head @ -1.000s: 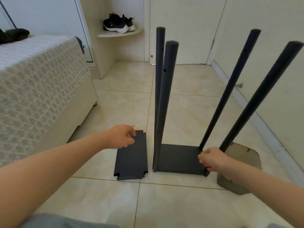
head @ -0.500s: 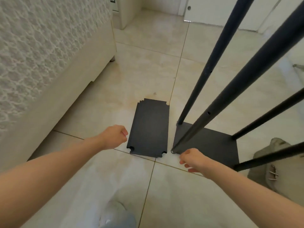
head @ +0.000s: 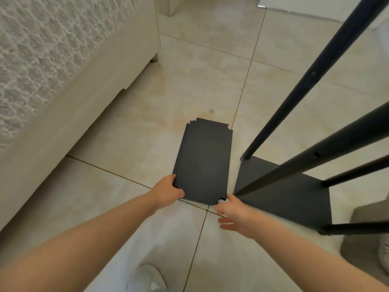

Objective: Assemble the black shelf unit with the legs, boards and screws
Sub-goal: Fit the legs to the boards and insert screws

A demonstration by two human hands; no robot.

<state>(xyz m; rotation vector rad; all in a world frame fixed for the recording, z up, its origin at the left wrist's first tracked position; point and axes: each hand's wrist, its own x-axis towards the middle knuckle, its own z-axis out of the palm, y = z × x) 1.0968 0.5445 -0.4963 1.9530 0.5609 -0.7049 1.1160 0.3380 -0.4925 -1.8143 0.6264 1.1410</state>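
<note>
- Where two grout lines of the tiled floor (head: 189, 81) cross, the stack of black boards (head: 202, 161) lies flat, with its near right corner just beside the crossing.
- The boards in the stack are slightly offset, so stepped edges show at the far left corner. The near right and far right corners each carry a cut-out notch.
- The left hand (head: 168, 191) grips the near left corner of the stack. Its fingers curl over the left edge and the thumb sits at the near edge.
- The right hand (head: 233, 216) holds nothing, and its fingers are extended and loosely spread. One fingertip reaches the notch at the near right corner of the stack. Motion blur makes it impossible to tell whether it touches.
- The base board (head: 284, 194) of the partly built unit lies flat on the floor just to the right of the stack. A narrow strip of tile separates the two.
- Four legs (head: 309, 80) stand at the corners of the base board and run out of frame at the upper right. Holes are visible in two of them.
- The bed (head: 63, 70) runs along the left side, well apart from the stack.
- A light shoe (head: 145, 277) shows at the bottom edge, between the two forearms.
</note>
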